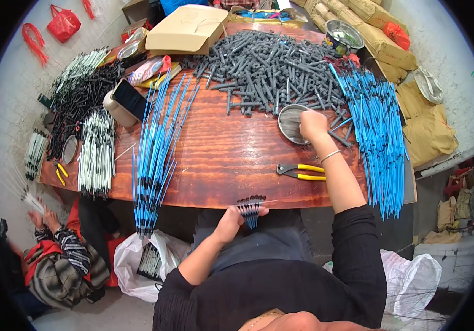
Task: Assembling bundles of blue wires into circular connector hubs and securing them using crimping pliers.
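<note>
Close to my lap at the table's near edge, my left hand (229, 223) is closed around a small bundle of thin blue rods (251, 210) with dark ends pointing up. My right hand (313, 126) reaches over a round shallow metal dish (283, 122), its fingers curled at the inside of the dish. Whatever lies between those fingertips is too small to make out. Fine grey contents show in the dish. Just below it lie cutting pliers (302, 171) with yellow handles. A big heap of grey plastic tubes (264, 66) spreads behind the dish.
Long blue rods (375, 138) hang over the table's right edge; another blue bunch (157, 160) lies left. White rods (97, 154), black pieces (82, 88) and a phone (129, 99) stand farther left. A cardboard box (184, 30) sits behind. Another person's hands (45, 219) hold white rods.
</note>
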`<state>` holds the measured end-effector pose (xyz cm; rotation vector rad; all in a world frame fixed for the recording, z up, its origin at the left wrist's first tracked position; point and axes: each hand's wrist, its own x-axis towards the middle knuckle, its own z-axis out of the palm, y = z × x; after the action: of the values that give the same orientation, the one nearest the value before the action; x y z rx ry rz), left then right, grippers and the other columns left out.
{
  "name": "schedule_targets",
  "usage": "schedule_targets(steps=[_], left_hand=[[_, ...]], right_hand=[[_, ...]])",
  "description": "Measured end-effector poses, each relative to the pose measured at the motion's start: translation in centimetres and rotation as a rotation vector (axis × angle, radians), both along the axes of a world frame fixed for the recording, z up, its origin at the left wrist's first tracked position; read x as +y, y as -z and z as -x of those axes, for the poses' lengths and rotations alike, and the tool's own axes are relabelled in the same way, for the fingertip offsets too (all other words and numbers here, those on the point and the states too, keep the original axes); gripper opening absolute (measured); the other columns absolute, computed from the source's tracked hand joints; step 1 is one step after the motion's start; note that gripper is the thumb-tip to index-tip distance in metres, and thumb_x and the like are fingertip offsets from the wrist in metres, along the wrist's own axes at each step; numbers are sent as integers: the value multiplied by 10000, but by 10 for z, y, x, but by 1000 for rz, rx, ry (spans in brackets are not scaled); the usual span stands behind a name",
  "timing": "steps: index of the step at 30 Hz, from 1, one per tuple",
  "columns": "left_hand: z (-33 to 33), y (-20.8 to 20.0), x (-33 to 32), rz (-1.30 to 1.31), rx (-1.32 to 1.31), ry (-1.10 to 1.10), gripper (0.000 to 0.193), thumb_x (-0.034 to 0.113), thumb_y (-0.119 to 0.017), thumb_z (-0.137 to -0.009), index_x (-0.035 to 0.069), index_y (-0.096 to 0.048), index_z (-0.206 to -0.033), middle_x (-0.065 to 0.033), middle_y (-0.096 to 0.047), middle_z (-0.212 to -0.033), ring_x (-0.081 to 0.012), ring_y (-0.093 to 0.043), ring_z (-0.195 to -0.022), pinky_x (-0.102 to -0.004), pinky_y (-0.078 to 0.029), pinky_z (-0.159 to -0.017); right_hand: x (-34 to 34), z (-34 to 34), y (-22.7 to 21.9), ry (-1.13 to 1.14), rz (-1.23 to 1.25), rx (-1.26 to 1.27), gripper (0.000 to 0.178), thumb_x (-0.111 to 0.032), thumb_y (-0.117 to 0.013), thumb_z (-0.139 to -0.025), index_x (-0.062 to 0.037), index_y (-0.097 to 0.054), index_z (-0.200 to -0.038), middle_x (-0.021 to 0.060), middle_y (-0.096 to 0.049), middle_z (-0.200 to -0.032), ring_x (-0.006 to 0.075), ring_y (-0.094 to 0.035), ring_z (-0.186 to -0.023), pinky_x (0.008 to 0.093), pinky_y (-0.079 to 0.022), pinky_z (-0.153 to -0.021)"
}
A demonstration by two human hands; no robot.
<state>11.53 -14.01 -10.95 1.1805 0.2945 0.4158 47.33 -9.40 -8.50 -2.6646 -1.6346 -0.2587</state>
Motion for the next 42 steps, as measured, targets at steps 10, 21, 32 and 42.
schedule_targets(steps=[10,21,32,42], left_hand=[[-2,0,-6,243,-114,-55,618,397,-159,-976,-46,-547,-1165,-136,-630,-1106,-172,-601,-944,-263,-432,-814],[3,22,4,56,-53,-5,587,457,-269,-942,7,-579,-1158,-84,-652,-1087,-40,-362,-560,-202,-282,-512],[2,3,10,78,-3,79,699,489,-202,-961,-92,-565,-1101,-231,-594,-1119,-308,-550,-1098,-391,-381,-982],[2,3,9,81,75,44,715,464,-143,-974,-113,-544,-1107,-229,-608,-1091,-310,-562,-1077,-391,-392,-970]], right_hand=[[-14,0,-21,-107,-106,-20,104,-77,-560,-705,-41,-653,-736,163,-647,-817,318,-641,-732,414,-521,-652],[-98,114,-117,-599,-64,994,227,-35,-585,-719,-7,-632,-939,149,-636,-733,247,-615,-619,315,-482,-606],[-117,137,-120,-722,230,1023,476,53,-516,-686,-34,-584,-1150,164,-656,-941,288,-645,-750,344,-505,-684],[-112,142,-124,-731,232,950,459,30,-531,-688,-44,-591,-1138,167,-655,-896,316,-637,-749,376,-503,-680]])
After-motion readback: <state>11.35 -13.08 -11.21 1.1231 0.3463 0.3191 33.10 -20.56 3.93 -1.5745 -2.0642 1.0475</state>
